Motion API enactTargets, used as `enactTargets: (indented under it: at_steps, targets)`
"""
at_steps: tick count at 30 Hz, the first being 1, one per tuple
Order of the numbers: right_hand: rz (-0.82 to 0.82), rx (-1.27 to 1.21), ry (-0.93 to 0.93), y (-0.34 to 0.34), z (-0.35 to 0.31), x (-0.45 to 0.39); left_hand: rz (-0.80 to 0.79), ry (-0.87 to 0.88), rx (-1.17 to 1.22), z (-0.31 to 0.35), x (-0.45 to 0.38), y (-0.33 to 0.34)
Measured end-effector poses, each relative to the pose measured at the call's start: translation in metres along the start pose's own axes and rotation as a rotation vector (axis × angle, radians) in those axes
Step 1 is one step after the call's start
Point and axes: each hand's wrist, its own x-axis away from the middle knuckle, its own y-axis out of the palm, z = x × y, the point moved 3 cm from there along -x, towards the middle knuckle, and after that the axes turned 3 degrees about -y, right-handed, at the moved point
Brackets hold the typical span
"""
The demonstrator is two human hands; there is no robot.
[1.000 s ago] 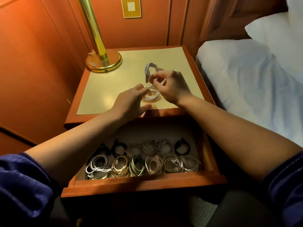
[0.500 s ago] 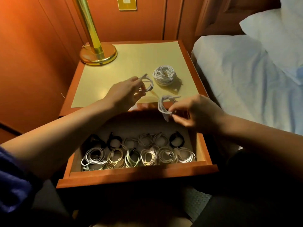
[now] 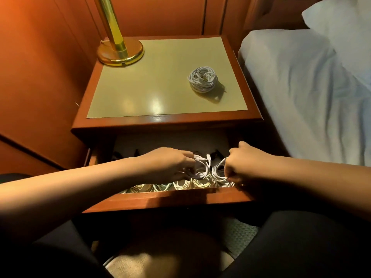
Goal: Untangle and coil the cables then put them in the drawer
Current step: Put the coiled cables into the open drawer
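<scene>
The open wooden drawer [image 3: 166, 199] of the nightstand holds several coiled cables, white and dark, in rows. Both hands are down inside it. My left hand [image 3: 170, 163] grips a white coiled cable [image 3: 201, 169] over the middle of the drawer. My right hand [image 3: 244, 167] holds a second white coil [image 3: 218, 173] just to the right of the first. A bundle of white cables [image 3: 202, 79] lies on the nightstand top, toward its right side, away from both hands.
A brass lamp base [image 3: 120, 51] stands at the back left of the nightstand top [image 3: 152, 85]. A bed with a pale sheet [image 3: 305, 97] and a pillow runs along the right. Wood panelling closes the left and back.
Both hands have come down from the nightstand top into the drawer, each carrying a white coil. The bundle stays on top.
</scene>
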Motion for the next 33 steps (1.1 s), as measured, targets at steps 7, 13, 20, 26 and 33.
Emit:
enactTargets:
  at_steps: [7, 13, 20, 26, 33]
  targets:
    - [-0.253, 0.002, 0.008, 0.004, -0.008, -0.018, -0.172, 0.042, -0.097, 0.014, -0.034, 0.032]
    - [-0.073, -0.44, 0.009, -0.042, 0.01, -0.001, -0.11, 0.011, 0.194, 0.007, -0.029, 0.031]
    - [0.472, -0.588, 0.208, -0.141, 0.048, -0.018, 0.447, -0.138, 0.145, -0.05, 0.015, -0.038]
    - [0.552, -0.323, 0.595, -0.16, 0.087, -0.063, 0.536, -0.282, -0.169, -0.099, 0.049, -0.066]
    - [0.328, -0.317, 0.602, -0.14, 0.095, -0.1, 0.411, -0.61, -0.181, -0.137, 0.066, -0.035]
